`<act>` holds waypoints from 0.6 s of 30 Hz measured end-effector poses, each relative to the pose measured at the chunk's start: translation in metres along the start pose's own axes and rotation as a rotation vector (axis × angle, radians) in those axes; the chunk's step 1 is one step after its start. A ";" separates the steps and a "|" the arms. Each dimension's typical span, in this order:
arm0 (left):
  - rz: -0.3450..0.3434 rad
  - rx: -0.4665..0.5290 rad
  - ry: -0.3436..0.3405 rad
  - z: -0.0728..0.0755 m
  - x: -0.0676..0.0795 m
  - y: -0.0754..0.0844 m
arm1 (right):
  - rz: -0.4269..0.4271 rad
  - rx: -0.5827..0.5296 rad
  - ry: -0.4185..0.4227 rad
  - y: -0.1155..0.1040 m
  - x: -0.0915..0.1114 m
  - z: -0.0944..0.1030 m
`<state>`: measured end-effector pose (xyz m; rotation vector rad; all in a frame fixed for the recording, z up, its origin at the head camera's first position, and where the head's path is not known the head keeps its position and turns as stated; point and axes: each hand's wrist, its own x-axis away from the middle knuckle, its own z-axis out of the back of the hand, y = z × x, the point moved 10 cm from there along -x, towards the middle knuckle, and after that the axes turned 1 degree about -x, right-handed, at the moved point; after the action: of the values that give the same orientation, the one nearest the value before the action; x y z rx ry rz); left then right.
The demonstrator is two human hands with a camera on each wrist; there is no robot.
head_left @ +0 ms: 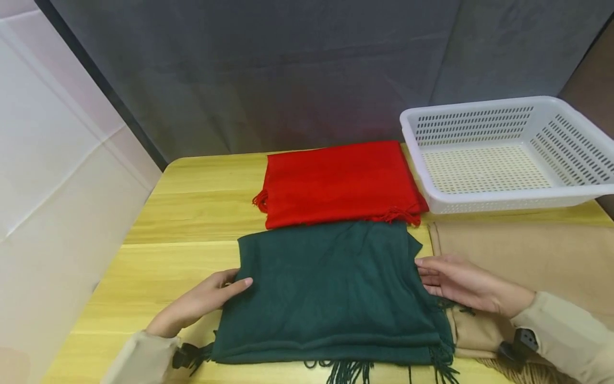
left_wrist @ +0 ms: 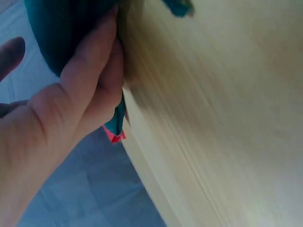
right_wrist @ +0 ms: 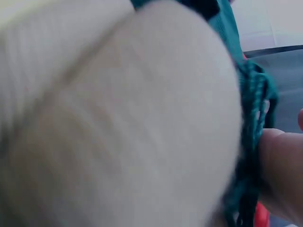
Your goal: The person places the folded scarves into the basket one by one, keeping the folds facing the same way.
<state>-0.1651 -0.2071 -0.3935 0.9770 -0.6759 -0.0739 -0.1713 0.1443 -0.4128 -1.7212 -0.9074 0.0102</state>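
Observation:
A folded dark green scarf (head_left: pixel 326 288) with fringe lies on the wooden table in front of me. At its left edge is my left hand (head_left: pixel 203 300), thumb over the top of the cloth and fingers against its side. The left wrist view shows those fingers (left_wrist: pixel 92 71) touching the green cloth, the thumb held apart. My right hand (head_left: pixel 467 282) touches the scarf's right edge with extended, relaxed fingers. In the right wrist view, the green fringe (right_wrist: pixel 251 109) hangs beside that hand, most of which is hidden.
Behind the green scarf lies a folded red scarf (head_left: pixel 336 186). A folded tan scarf (head_left: pixel 523 256) is on the right, partly beneath my right arm. A white perforated basket (head_left: pixel 499 200) stands at the back right. Grey cloth (head_left: pixel 288 80) rises behind the table (head_left: pixel 168 224).

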 end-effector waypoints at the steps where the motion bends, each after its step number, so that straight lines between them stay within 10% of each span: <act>1: -0.004 0.005 -0.014 -0.001 -0.001 0.000 | -0.006 -0.040 -0.019 0.001 0.000 -0.003; 7: -0.009 -0.003 -0.027 -0.004 -0.003 0.000 | -0.023 -0.095 -0.119 0.006 -0.004 -0.019; 18: -0.030 0.069 -0.034 -0.006 -0.008 0.001 | -0.016 0.194 -0.063 0.005 -0.012 -0.022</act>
<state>-0.1682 -0.1999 -0.3987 1.0546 -0.6988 -0.0941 -0.1674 0.1197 -0.4135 -1.5408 -0.9348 0.1381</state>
